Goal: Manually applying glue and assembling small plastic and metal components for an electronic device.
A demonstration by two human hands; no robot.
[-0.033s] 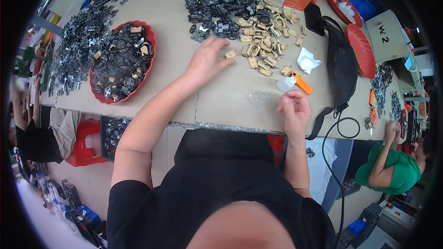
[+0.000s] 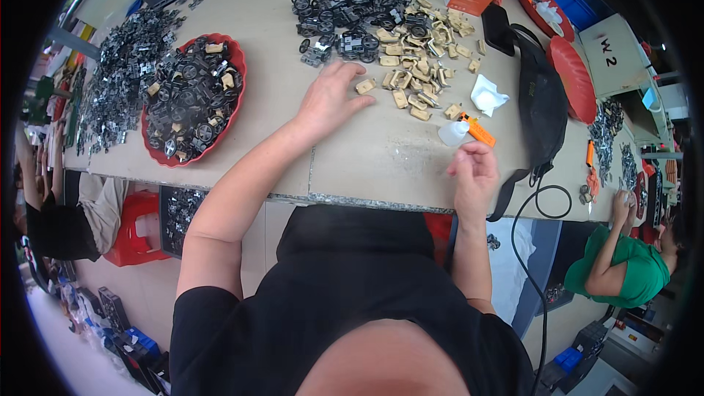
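My left hand [image 2: 331,103] rests over the table with thumb and fingers apart, holding nothing. Between its fingertips and thumb tip lies a small tan block-like part [image 2: 365,86], at the near edge of a loose heap of tan parts [image 2: 418,70]. Just beyond the hand is a pile of black parts with small wheels [image 2: 356,7]. My right hand [image 2: 475,176] is raised near the front edge, its fingers curled in toward the thumb; whatever they may hold is hidden. Close beyond it are a small white squeeze bottle [image 2: 453,133] and an orange tool [image 2: 479,130].
A red scalloped tray [image 2: 240,95] of black and tan parts stands left, beside a spread of small dark metal parts [image 2: 121,66]. To the right lie crumpled white tissue [image 2: 488,95], a phone [image 2: 499,29] and a black bag [image 2: 543,95]. A co-worker in green [image 2: 623,268] sits far right.
My right hand has shifted very slightly to the right. My left hand keeps the same place beside the tan part.
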